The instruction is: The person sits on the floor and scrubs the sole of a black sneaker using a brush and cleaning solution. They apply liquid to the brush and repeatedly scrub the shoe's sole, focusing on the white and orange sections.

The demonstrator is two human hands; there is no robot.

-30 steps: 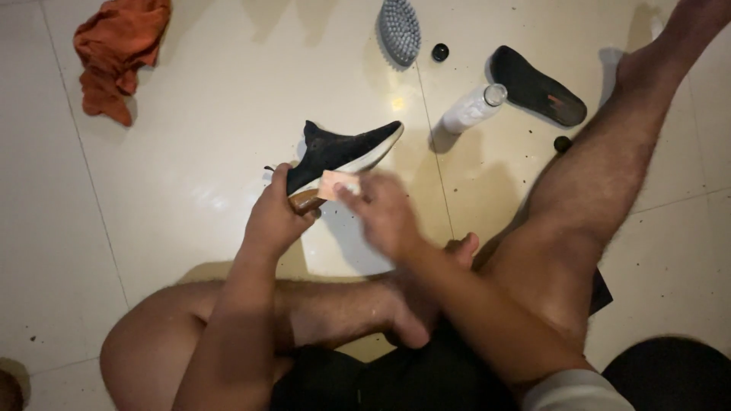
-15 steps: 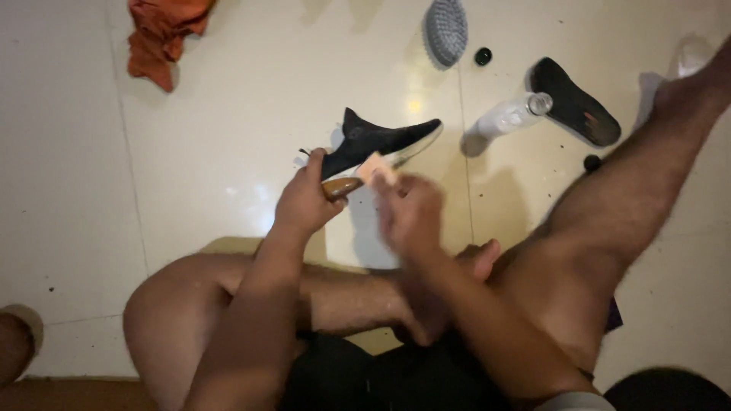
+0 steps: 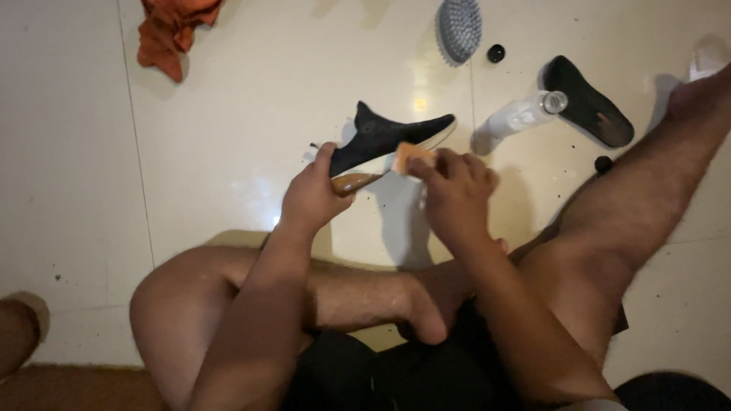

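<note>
A pale tiled floor (image 3: 228,137) is seen from above, and the near part of the view is filled by the bare legs of a seated person, the left knee bent at the near left and the right leg stretched toward the far right. A black shoe (image 3: 388,141) with a white sole is held above the floor in the middle of the scene, its heel end gripped by the left hand (image 3: 312,199), whose fingers are curled tight around the brownish heel of the sole. The right hand (image 3: 455,194) is closed, fingers together, on a small orange sponge (image 3: 410,157), which is pressed against the side of the white sole. A crumpled orange cloth (image 3: 173,30) is cut off by the far left edge. A black insole (image 3: 588,100) lies flat at the far right, well apart from the shoe. A clear plastic bottle (image 3: 525,116) lies on its side between shoe and insole, its open neck pointing toward the insole; no label can be made out on it. A grey oval brush (image 3: 460,27) lies at the far edge, partly cut off. A small black cap (image 3: 496,53) sits just beside the brush, and another small dark round thing (image 3: 603,164), too small to identify, lies near the right leg. A pale object at the far right corner is cut off and cannot be identified.
</note>
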